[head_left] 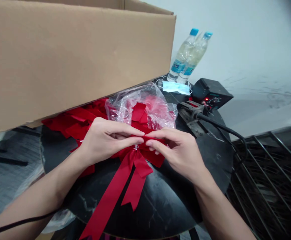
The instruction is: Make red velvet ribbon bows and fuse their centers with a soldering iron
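Observation:
My left hand (pixel 110 137) and my right hand (pixel 176 148) meet over the table, thumbs and forefingers pinched on a red ribbon (pixel 117 186). Its fold runs between the two sets of fingertips and is mostly hidden by them. Just below the fingers a small silvery tie (pixel 136 147) gathers the ribbon. From there one long tail hangs toward the table's front edge, and a shorter tail ends in a notched tip. More red ribbon pieces (pixel 70 121) lie in a heap behind my left hand. Beyond my fingers sits a clear plastic bag (pixel 157 110) with red ribbon in it.
A large cardboard box (pixel 80 56) fills the back left. Two bottles (pixel 185 63) stand at the back beside a blue face mask (pixel 176 87). A black control box (pixel 211 93) and a corded metal device (pixel 194 113) occupy the right of the black round table (pixel 160 203).

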The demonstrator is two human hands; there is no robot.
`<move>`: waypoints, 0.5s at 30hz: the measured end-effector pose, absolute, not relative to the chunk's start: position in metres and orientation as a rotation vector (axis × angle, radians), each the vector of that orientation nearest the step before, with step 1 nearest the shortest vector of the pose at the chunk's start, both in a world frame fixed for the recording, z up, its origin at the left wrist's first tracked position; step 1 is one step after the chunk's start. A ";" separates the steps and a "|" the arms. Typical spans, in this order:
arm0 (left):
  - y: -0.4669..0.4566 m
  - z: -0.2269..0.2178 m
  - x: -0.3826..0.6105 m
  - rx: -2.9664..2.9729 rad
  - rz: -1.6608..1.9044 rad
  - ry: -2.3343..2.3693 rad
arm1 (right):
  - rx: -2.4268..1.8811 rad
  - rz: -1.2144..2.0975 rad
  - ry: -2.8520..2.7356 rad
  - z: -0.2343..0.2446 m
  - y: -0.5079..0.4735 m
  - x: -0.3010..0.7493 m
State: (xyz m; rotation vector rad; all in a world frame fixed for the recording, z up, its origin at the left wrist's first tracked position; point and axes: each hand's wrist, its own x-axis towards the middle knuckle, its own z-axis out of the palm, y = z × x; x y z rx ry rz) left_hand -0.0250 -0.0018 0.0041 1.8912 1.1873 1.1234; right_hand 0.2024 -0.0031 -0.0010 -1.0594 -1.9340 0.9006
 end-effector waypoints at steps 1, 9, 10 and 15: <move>-0.001 0.005 -0.026 1.863 1.114 1.173 | -1.053 0.842 -1.988 0.000 -0.003 0.203; -0.010 0.013 -0.026 2.110 0.365 1.249 | -1.129 0.416 -1.997 0.024 -0.014 0.231; -0.015 0.012 -0.022 2.236 0.231 1.322 | -1.140 0.400 -1.980 0.026 -0.018 0.235; -0.037 0.006 -0.004 2.526 -0.161 1.516 | -1.166 0.479 -1.886 0.024 -0.041 0.250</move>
